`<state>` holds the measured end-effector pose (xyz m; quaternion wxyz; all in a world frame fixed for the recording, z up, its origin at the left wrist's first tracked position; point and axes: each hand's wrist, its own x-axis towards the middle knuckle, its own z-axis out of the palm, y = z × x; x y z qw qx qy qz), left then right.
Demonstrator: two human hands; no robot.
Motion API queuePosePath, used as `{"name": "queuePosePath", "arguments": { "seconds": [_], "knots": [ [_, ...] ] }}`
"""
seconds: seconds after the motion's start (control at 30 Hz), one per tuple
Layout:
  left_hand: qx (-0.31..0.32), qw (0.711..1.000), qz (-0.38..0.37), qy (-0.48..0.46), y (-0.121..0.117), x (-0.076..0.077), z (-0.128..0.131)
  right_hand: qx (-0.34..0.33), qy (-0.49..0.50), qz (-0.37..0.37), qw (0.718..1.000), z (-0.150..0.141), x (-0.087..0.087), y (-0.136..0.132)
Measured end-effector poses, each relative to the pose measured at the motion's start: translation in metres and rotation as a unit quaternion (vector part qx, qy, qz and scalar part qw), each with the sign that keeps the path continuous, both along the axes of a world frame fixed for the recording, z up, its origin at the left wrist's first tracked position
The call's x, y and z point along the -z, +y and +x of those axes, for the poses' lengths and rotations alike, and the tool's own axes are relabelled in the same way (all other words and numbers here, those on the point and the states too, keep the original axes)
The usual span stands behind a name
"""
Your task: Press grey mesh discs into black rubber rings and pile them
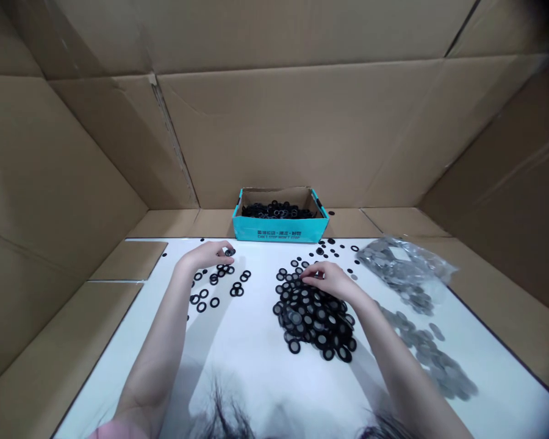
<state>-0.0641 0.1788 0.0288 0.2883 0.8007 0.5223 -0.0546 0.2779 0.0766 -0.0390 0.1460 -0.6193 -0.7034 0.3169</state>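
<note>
My left hand is closed in a pinch on a small black ring, just above the table on the left. Several loose black rings lie below and around it. On the right, a heap of black rings with grey discs in their centres covers the tabletop. My right hand reaches to the far edge of this heap, thumb and fingers drawn together at the tips. Whatever is between those fingertips is too small to make out.
A turquoise cardboard box full of black rings stands at the back. Small black discs are scattered before it. A clear plastic bag and loose grey discs lie at the right. Cardboard walls enclose the white table.
</note>
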Motion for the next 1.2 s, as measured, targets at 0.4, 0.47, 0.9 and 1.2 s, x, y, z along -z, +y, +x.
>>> {"name": "queuePosePath", "arguments": {
  "seconds": [0.4,0.47,0.9,1.2],
  "knots": [
    [0.023,0.996,0.006,0.089,0.021,0.046,0.003,0.137,-0.026,0.087,0.986,0.055,-0.021,-0.04],
    [0.026,0.996,0.001,0.089,0.023,0.048,0.002,0.186,-0.048,0.094,0.977,0.075,-0.013,-0.053],
    [-0.007,1.0,-0.007,0.026,0.032,0.054,-0.011,0.291,-0.065,0.133,0.945,0.097,0.038,-0.074],
    [-0.022,1.0,0.012,-0.005,0.034,0.048,-0.015,0.295,-0.04,0.128,0.946,0.093,0.041,-0.066]
  ]
}}
